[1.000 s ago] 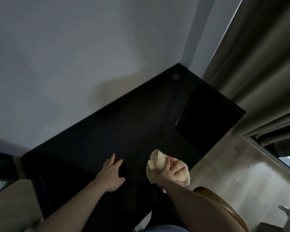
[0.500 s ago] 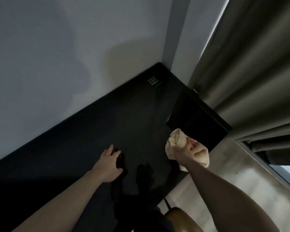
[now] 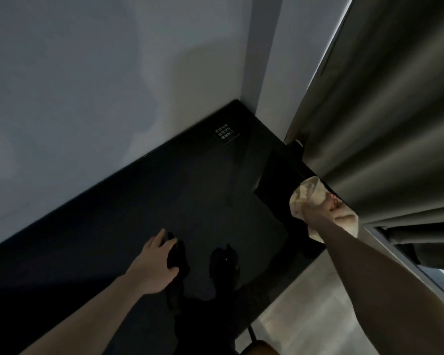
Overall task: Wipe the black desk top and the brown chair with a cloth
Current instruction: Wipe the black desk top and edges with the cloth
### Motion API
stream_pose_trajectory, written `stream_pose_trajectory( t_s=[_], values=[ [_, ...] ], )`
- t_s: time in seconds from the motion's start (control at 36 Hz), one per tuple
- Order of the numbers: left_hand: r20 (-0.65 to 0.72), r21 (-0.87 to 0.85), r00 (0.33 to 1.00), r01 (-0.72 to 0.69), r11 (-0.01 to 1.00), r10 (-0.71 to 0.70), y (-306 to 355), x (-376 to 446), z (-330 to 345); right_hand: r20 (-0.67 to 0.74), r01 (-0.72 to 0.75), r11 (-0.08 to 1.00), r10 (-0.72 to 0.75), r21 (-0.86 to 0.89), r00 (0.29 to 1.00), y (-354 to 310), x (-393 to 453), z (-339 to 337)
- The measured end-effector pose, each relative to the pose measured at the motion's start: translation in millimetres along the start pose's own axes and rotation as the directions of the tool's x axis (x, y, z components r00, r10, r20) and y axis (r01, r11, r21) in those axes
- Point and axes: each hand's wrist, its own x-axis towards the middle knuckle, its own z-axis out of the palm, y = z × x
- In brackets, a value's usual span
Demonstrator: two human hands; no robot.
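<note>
The right hand [image 3: 321, 213] grips a crumpled cream cloth [image 3: 306, 198] apparently against the glossy black desk top [image 3: 164, 201], while the left hand [image 3: 155, 262] rests flat, fingers straight.

Left hand [image 3: 154, 267] flat, right hand [image 3: 321, 213] clenched.

A pale grey wall [image 3: 92, 80] fills the upper left, dim and mottled with soft shadows. It meets a lighter wall section [image 3: 272, 60] at a vertical corner. On the right hang heavy grey-brown curtains [image 3: 385, 119] in deep folds, a thin strip of daylight running along their left edge. Below them a window frame [image 3: 405, 262] slants down to a small patch of bright glass (only the lower right corner shows). The floor [image 3: 310, 319] is pale and wood-toned.
</note>
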Motion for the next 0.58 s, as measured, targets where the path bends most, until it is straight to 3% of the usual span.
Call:
stream_pose_trajectory(
  t_s=[0.19, 0.58],
  values=[
    [0.029, -0.002, 0.998, 0.06, 0.998, -0.06, -51, -34, 24, -0.014, 0.006, 0.984, -0.009, -0.179, 1.0, 19, -43, 27],
    [-0.026, -0.051, 0.999, 0.032, 0.998, -0.033, -183, -159, 80, 0.135, 0.194, 0.924, -0.157, -0.331, 0.978, 97, -306, 200]
  ],
)
